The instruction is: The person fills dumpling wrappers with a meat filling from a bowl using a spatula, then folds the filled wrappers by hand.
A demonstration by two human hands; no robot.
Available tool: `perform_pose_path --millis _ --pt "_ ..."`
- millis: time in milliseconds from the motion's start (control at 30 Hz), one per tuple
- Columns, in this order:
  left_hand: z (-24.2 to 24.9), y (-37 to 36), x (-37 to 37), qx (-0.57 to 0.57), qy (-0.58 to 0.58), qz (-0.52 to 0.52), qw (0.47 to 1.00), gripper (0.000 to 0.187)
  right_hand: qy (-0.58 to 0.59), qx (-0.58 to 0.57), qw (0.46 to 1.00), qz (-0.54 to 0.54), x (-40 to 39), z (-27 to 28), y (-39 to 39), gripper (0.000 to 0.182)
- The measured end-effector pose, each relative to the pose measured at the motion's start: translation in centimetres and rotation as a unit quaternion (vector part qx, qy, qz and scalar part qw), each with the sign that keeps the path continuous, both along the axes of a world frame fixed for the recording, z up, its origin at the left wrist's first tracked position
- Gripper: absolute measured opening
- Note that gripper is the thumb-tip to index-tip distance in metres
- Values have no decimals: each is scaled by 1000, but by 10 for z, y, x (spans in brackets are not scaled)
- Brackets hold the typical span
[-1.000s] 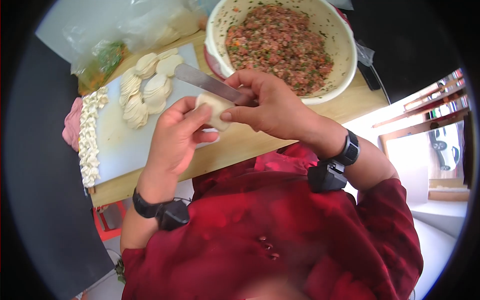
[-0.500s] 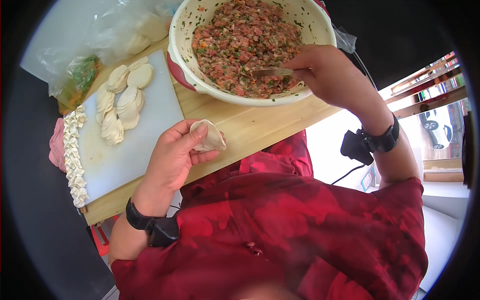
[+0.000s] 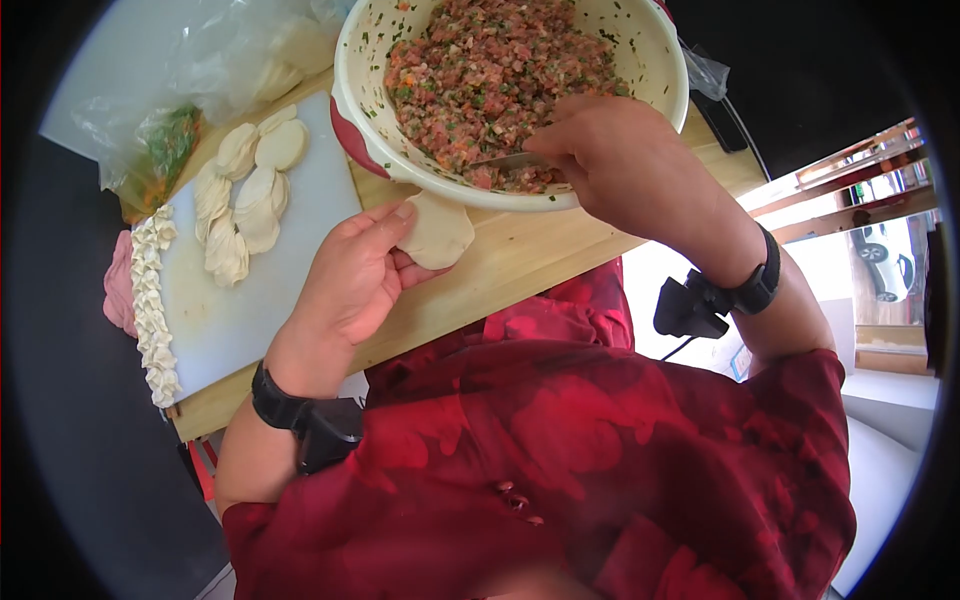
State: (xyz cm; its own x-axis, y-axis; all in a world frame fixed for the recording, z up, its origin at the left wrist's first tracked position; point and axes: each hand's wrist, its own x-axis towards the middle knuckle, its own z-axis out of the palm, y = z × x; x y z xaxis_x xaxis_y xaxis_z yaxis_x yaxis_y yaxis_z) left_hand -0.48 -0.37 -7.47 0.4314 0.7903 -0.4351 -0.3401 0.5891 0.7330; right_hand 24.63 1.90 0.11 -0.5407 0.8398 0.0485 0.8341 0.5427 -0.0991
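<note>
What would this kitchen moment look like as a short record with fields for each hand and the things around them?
left hand: holds a flat round dumpling wrapper just below the bowl's rim
right hand: grips a metal spatula, blade in the filling
bowl: white, full of minced meat filling with green herbs
cutting board: white, on the wooden table
on the board: loose wrapper stacks; a row of folded dumplings along its far edge
plastic bags: beyond the board

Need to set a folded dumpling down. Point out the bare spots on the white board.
The white cutting board is bare in its near half, between the row of folded dumplings and the left hand. Its far end is crowded with stacked wrappers beside the filling bowl.
</note>
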Motion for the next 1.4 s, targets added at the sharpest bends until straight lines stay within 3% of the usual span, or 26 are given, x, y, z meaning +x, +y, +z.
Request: perform_pose_path --millis 100,200,400,467,600,667,833,967,1233,1400 --pt "-1 -2 6 -4 -12 10 1000 34 44 25 999 19 1 -5 -1 18" --pt "-1 -3 8 -8 -44 8 999 34 40 -30 999 -8 -1 -3 -1 22" --pt "8 -9 14 -13 -65 21 998 34 181 -97 979 -17 6 6 -8 20" --pt "10 -11 12 -8 -86 22 996 35 278 -179 941 -65 7 3 -12 18" --pt "15 -16 12 -12 -91 44 995 34 301 -175 936 -58 5 2 -20 17" --pt "19 -20 12 -13 -88 54 995 35 336 -120 934 -29 3 -5 -28 16" --pt "13 -25 6 -18 -100 55 993 35 244 30 966 83 -6 -12 -42 25" --pt "16 -30 2 -23 -99 51 994 36 315 42 945 77 -3 -10 -42 25" --pt "16 -34 4 -28 -92 58 994 38 271 65 960 11 1 -15 -44 26" --pt "18 -35 6 -29 -96 67 993 38 256 62 963 53 0 -14 -54 33"
